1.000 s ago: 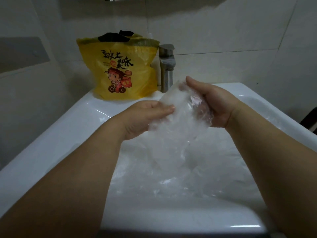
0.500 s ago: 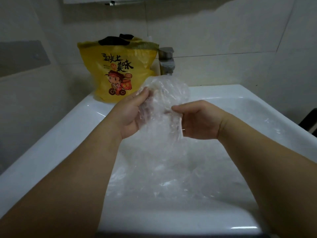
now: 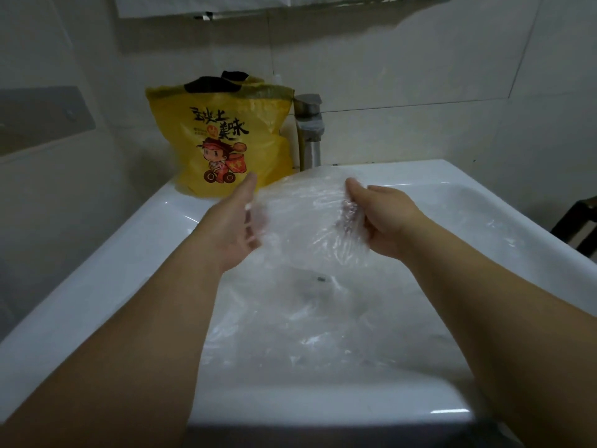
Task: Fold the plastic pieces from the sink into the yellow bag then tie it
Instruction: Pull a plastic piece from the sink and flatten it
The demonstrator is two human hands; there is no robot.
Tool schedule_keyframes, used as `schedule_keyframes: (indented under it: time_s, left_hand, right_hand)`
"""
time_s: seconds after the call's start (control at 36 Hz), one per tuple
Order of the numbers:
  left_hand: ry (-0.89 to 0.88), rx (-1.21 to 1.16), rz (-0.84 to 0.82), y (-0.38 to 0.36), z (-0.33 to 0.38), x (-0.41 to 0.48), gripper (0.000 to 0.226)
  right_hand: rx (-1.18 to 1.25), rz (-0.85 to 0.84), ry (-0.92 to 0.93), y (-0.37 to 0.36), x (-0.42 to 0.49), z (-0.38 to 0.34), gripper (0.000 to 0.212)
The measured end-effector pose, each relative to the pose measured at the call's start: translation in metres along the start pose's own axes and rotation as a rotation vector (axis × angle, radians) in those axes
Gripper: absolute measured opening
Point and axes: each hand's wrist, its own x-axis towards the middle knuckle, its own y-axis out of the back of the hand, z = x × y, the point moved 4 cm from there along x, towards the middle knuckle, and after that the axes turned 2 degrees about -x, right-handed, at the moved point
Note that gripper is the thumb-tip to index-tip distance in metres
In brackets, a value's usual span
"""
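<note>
Over the sink [image 3: 97,286] basin, your hands are now well apart. Half a second ago they sat close with the plastic piece [image 3: 300,221] bunched upright; now it's stretched wide and flattish between them. Your right hand [image 3: 384,218] clamps its right edge, fingers curled into the film. Your left hand [image 3: 235,227] is blurred at the left edge, fingers fairly straight; can't tell if it pinches. Reads as spreading before the fold, so the fold isn't started. More plastic [image 3: 307,334] lies in the basin below. The yellow bag [image 3: 226,140] stands on the back-left rim beside the faucet [image 3: 308,130], not yet tied.
</note>
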Motion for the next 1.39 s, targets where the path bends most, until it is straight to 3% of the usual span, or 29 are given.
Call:
schedule_keyframes:
  time_s: [0.06,0.14,0.19,0.25,0.33,0.44,0.56,0.64,0.69,0.78,1.0,1.17,1.31,1.39]
  left_hand:
    - [0.097,0.072,-0.096,-0.006,-0.007,-0.008,0.038]
    - [-0.007,0.077,-0.083,-0.012,-0.005,-0.013,0.014]
    - [-0.110,-0.026,-0.015,-0.007,0.002,-0.012,0.033]
    - [-0.171,-0.093,-0.015,-0.003,0.008,-0.012,0.039]
    - [-0.206,-0.107,-0.094,-0.003,0.012,-0.017,0.037]
    - [-0.196,-0.088,-0.199,-0.007,0.015,-0.021,0.053]
    - [-0.194,-0.049,-0.221,-0.009,0.016,-0.023,0.047]
    - [-0.236,0.037,-0.078,-0.005,0.019,-0.022,0.022]
    - [-0.340,0.214,0.032,0.001,0.020,-0.017,0.016]
    - [-0.496,0.470,0.084,0.003,0.018,-0.015,0.028]
    - [-0.655,0.700,0.161,0.004,0.018,-0.019,0.031]
    - [-0.680,0.793,0.227,0.004,0.021,-0.022,0.033]
    - [-0.678,0.881,0.265,0.004,0.022,-0.024,0.018]
    - [-0.605,0.707,0.228,0.004,0.023,-0.021,0.016]
  right_hand:
    - [0.039,0.033,-0.014,0.002,-0.001,0.000,0.030]
    - [0.126,0.049,-0.048,0.004,-0.002,0.002,0.054]
    - [0.218,0.029,-0.042,0.005,-0.005,0.000,0.067]
    - [0.296,-0.029,-0.017,0.004,-0.009,-0.005,0.071]
    - [0.304,-0.114,0.008,0.000,-0.014,-0.012,0.052]
    - [0.274,-0.226,0.009,-0.004,-0.012,-0.014,0.019]
    - [0.085,-0.173,0.055,0.000,-0.011,-0.014,0.044]
    - [-0.124,-0.121,0.114,0.003,-0.011,-0.012,0.052]
    - [-0.248,-0.080,0.148,0.003,-0.010,-0.011,0.055]
    - [-0.367,0.000,0.183,0.005,-0.007,-0.011,0.054]
    - [-0.691,0.123,0.347,0.008,-0.005,-0.009,0.040]
    - [-0.756,0.160,0.353,0.009,-0.003,-0.009,0.036]
    - [-0.792,0.151,0.362,0.009,-0.004,-0.011,0.023]
    - [-0.495,0.100,0.284,0.009,-0.004,-0.012,0.006]
